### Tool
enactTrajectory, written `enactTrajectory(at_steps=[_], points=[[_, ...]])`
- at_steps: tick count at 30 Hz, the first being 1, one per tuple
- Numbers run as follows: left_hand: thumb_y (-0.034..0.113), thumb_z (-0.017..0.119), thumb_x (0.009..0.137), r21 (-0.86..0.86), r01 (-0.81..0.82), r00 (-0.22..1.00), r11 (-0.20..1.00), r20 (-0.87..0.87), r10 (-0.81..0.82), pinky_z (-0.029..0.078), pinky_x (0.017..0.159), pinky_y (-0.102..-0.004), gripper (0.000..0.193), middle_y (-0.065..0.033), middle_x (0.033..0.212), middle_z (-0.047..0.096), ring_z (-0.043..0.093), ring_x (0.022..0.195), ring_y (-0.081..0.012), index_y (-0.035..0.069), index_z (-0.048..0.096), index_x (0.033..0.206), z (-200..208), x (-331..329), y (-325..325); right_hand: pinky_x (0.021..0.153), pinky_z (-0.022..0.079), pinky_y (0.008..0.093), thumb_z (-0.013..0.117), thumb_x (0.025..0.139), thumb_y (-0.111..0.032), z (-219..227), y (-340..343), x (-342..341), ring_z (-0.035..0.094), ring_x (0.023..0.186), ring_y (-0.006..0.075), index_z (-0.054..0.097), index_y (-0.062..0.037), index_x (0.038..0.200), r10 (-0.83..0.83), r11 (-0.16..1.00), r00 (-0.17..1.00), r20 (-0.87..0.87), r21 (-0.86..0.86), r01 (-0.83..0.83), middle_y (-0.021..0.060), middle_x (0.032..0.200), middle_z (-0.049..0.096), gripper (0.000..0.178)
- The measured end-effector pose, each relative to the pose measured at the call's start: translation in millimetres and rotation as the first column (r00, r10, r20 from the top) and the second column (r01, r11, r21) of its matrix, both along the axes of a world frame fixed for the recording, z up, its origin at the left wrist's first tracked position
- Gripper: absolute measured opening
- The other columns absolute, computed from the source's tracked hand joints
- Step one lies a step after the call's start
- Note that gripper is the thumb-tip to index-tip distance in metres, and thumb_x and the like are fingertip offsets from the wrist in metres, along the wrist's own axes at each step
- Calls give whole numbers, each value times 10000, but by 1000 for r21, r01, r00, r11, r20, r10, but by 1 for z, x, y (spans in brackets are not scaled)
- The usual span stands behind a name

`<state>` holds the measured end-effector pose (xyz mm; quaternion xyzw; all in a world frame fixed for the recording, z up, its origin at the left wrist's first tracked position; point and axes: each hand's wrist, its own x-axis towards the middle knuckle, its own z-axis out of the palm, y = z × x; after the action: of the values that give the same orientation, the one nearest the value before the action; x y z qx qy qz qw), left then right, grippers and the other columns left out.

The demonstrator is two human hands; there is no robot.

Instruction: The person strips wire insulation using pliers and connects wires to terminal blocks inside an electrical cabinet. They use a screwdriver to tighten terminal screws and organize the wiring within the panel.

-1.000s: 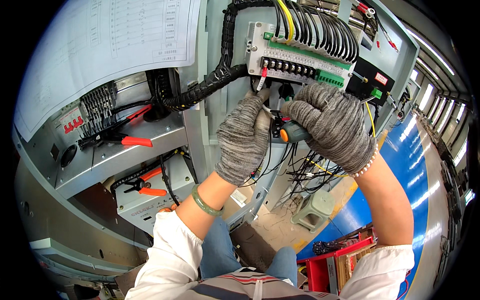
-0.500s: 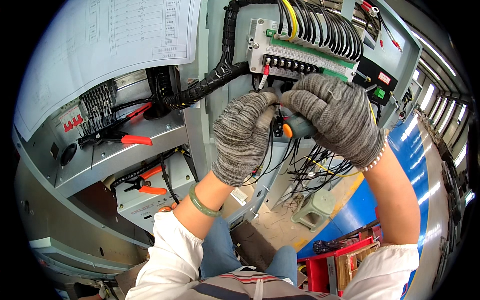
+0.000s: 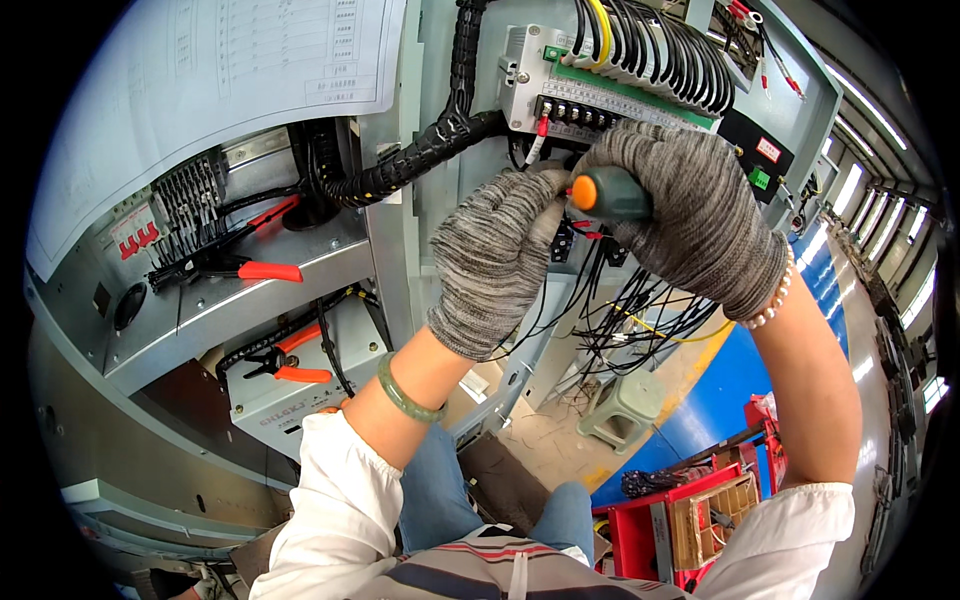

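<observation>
Both my hands wear grey knitted gloves and meet just below a terminal module (image 3: 520, 75) in the cabinet. My right hand (image 3: 690, 215) is wrapped round a screwdriver (image 3: 622, 196) with a dark green handle and an orange butt end; its tip is hidden. Close beside it, my left hand (image 3: 495, 255) is closed in a pinch, and its fingers hide whatever they hold. Above the fingers, a wire with a red sleeved lug (image 3: 543, 126) is attached to the module's black terminal strip (image 3: 578, 113). Loose black wires (image 3: 630, 335) hang beneath my hands.
A printed drawing sheet (image 3: 220, 80) covers the upper left. Red-handled pliers (image 3: 270, 271) lie on the metal shelf; an orange-handled hand tool (image 3: 302, 375) rests on the box below. A thick black wire harness (image 3: 410, 165) runs to the module. A stool (image 3: 625, 405) and red case (image 3: 635, 540) stand lower right.
The screwdriver handle has risen and swung round, with its orange end now facing me. My right hand has turned with it, and my left hand stays pinched beside it. The view has shifted slightly.
</observation>
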<state>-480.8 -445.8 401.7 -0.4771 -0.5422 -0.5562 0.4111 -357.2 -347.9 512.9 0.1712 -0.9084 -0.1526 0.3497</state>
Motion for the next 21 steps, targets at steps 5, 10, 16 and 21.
enactTrajectory(at_steps=[5,10,16,21], points=[[149,628,819,45,-36,999,998,-27,38,505,740,-352,186,-112,912,647,613,822,-286,70,661,984,-6,-3,2,622,500,313,720,737,-200,0,-18,1,606,633,218,635,-40,907,-132,970,989,63,-198,142,102,713,615,249],[183,655,802,70,56,998,996,-16,-55,499,699,-358,197,-108,859,642,607,781,-280,55,659,951,-4,-4,7,532,479,288,682,809,-323,8,-25,-6,565,541,127,640,4,839,-229,883,955,189,-374,285,79,592,576,331],[206,640,832,52,179,978,983,97,-183,493,664,-355,185,-133,793,637,610,717,-292,32,659,892,2,-6,1,455,470,237,673,801,-272,9,-30,-5,553,480,91,662,-2,885,-132,770,961,243,-586,254,43,627,606,283],[228,603,861,59,212,970,975,111,-218,500,709,-365,229,-152,824,656,629,751,-299,17,666,923,2,-7,2,473,462,214,662,809,-272,3,-24,-2,565,514,76,664,-27,962,-56,670,971,234,-712,210,27,697,625,288]])
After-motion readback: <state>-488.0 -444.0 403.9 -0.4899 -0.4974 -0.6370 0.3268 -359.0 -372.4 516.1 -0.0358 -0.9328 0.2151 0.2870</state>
